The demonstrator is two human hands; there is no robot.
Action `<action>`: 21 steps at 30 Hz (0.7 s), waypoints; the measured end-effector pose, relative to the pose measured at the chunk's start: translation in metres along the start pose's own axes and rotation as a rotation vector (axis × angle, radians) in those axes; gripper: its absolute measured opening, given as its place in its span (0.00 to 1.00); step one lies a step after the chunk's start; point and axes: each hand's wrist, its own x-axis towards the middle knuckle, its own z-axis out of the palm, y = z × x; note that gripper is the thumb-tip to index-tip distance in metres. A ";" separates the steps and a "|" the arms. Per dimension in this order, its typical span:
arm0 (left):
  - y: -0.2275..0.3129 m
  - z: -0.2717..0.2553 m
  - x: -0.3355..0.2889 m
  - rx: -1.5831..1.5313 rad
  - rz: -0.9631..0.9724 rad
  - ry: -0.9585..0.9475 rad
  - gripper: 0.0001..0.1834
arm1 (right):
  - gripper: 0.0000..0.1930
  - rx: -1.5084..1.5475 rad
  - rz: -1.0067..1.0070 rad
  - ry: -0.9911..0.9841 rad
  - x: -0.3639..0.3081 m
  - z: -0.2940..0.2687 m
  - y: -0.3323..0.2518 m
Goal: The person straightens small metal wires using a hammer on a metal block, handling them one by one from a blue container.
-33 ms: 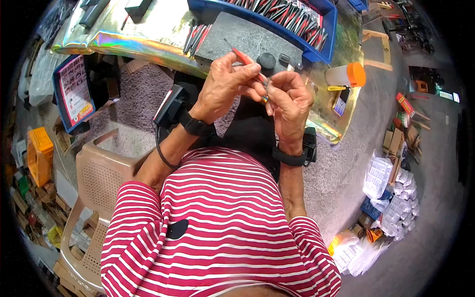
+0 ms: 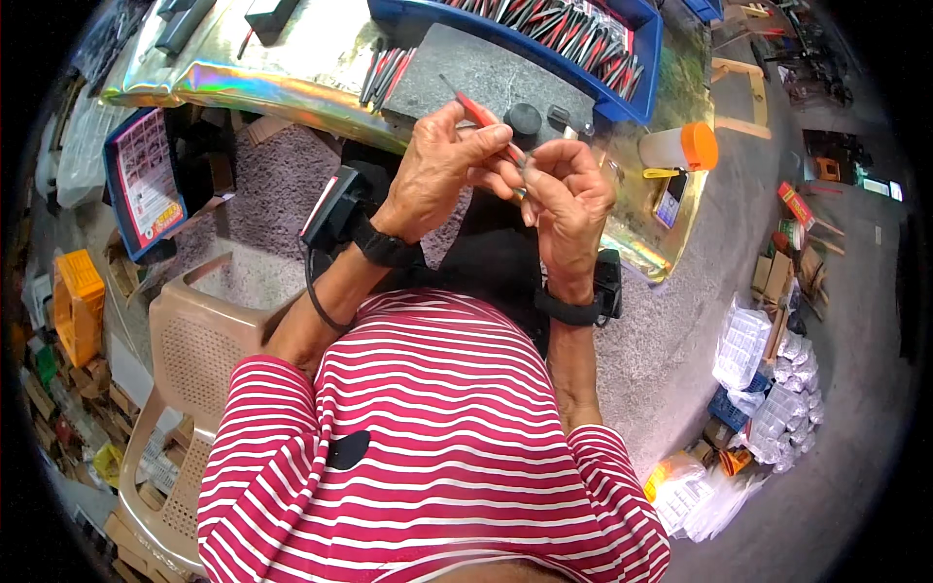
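One slim red pointed tool [image 2: 474,110] is pinched in the left hand [image 2: 432,165] near the counter [image 2: 311,83], apparently steadied at a slant so the right hand [image 2: 573,197] can pinch its near end.

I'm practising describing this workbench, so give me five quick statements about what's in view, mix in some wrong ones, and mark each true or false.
1. The left hand holds a slim red tool. True.
2. The tray full of red-and-black pieces is yellow. False: it is blue.
3. The orange-capped container is to the right of the right hand. True.
4. The beige chair stands to the right of both hands. False: it stands to their left.
5. The person's top has red and white stripes. True.
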 end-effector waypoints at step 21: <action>-0.008 0.002 0.024 0.453 0.207 0.006 0.05 | 0.07 -0.130 -0.049 0.105 0.008 -0.007 0.017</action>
